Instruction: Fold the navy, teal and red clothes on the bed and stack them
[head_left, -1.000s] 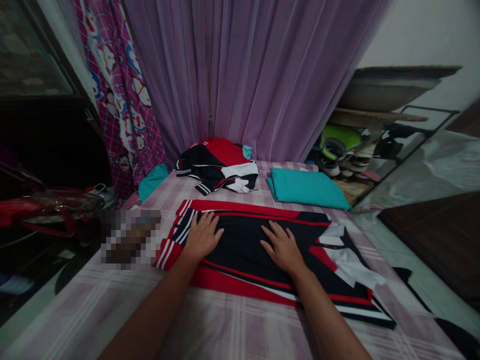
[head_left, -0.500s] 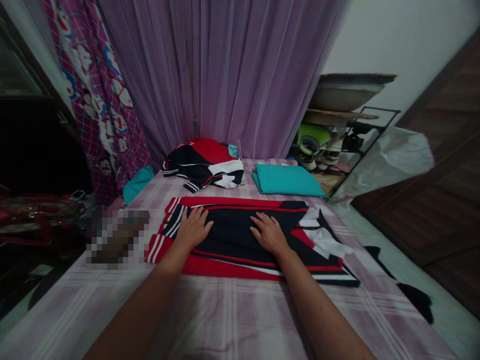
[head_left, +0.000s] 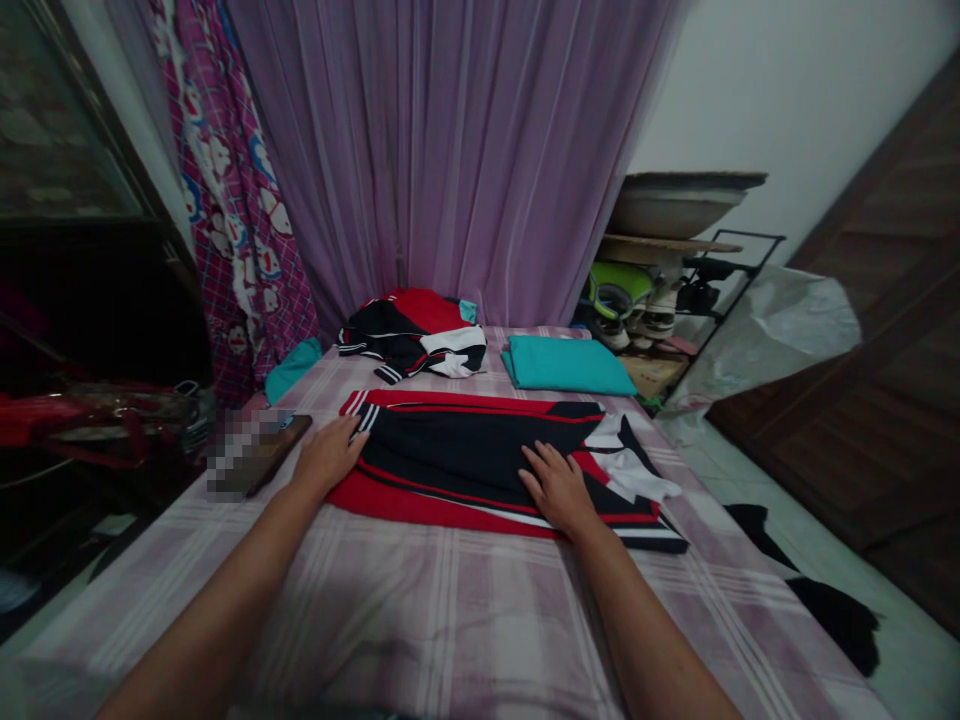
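Red-and-black jacket (head_left: 442, 440) lies flat on the checked sheet (head_left: 480, 620), the left hand (head_left: 328, 458) at its striped end, the right hand (head_left: 559, 490) on its dark part — both open, gripping nothing — and one hard sideways push could make it slide and wrinkle.

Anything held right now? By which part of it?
No clear hold: right hand lies open on the near garment; left hand is at its striped end, whether gripping can't be told.
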